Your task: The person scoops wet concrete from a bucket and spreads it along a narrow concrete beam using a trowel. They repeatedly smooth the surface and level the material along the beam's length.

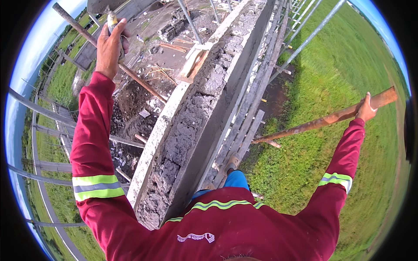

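Though mottled, round pole [324, 122]; lumpy concrete [185, 128]

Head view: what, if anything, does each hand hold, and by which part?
Right hand: a brown pole, gripped near its right end. Left hand: a small unidentifiable object, around its middle.

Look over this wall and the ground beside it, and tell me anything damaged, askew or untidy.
The wall's top stands out: lumpy and cracked between straighter edges, though it may simply be unfinished. Short boards lie askew at its left edge, and thin sticks lie crisscrossed on the ground to the left.
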Available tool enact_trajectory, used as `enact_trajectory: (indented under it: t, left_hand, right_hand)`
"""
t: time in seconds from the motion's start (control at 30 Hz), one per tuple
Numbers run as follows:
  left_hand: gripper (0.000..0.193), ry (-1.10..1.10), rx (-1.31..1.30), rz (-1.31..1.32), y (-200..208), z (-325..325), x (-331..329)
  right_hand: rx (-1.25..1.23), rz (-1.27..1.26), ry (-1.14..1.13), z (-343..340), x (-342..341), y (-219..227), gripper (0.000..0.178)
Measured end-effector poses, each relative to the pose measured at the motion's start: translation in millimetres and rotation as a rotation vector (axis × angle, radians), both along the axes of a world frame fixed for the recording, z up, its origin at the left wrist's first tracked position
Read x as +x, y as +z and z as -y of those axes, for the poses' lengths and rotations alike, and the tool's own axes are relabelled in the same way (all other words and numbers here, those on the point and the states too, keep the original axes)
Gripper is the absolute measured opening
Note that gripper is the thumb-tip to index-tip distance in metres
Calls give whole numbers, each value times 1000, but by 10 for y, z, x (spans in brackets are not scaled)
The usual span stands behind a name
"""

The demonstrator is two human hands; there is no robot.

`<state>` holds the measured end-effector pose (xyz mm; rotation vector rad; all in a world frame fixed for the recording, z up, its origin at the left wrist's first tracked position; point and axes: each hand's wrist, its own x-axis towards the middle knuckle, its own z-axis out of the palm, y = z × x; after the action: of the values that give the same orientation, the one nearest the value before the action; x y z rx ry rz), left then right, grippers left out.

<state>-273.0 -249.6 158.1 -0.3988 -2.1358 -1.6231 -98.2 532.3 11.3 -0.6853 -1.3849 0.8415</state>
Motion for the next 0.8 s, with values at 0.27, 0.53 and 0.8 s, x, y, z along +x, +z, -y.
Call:
enact_trajectory:
  t: [0.27,0.53,0.8]
  left_hand:
    - [42,-249,185,390,-1118,-1774,-1698]
    - [65,-145,-404,337,-2051,-2008,-2406]
    - [79,-136,-458,409,-2217,-1951,-2349]
  right_hand:
    - [-41,-49,41,211,56,54,41]
    - [-65,-68,59,310,68,90,36]
    - [-45,-104,110,344,92,73,26]
